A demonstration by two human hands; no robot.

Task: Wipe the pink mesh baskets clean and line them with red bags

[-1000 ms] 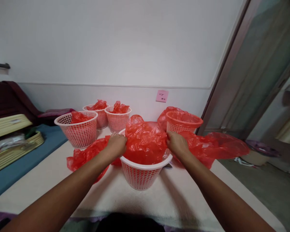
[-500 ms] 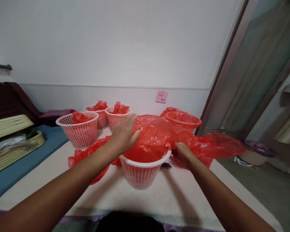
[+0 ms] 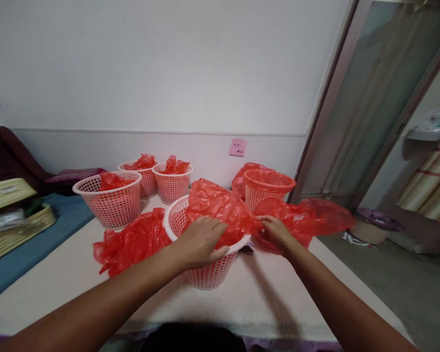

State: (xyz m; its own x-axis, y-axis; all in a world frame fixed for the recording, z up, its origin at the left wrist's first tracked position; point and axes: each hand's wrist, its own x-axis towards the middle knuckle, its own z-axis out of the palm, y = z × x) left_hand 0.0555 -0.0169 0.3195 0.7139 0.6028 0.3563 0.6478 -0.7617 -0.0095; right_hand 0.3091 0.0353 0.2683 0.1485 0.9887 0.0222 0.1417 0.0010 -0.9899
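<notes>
A white perforated plastic basket [image 3: 209, 275] stands at the front middle of the table, with a red plastic bag [image 3: 216, 198] bunched in it and rising above its rim. Over the near rim lies my left hand [image 3: 202, 240], open, its fingers stretched across the bag's front and the thumb apart. At the basket's right side my right hand [image 3: 275, 231] pinches the edge of the same bag. Left of the basket, a crumpled red bag [image 3: 132, 247] rests on the cloth. Another loose red bag [image 3: 315, 217] spreads out behind my right hand.
Several white baskets with red bags inside, including one basket [image 3: 112, 205], stand at the back left. A basket covered by a red bag [image 3: 267, 188] is at the back right. A pink note [image 3: 238, 147] is stuck on the wall. The table's right edge borders the floor.
My left hand has come down from above the bag to the basket's near rim. The bag has pulled off the basket's left rim and bunched up. My right hand stays at the right side.
</notes>
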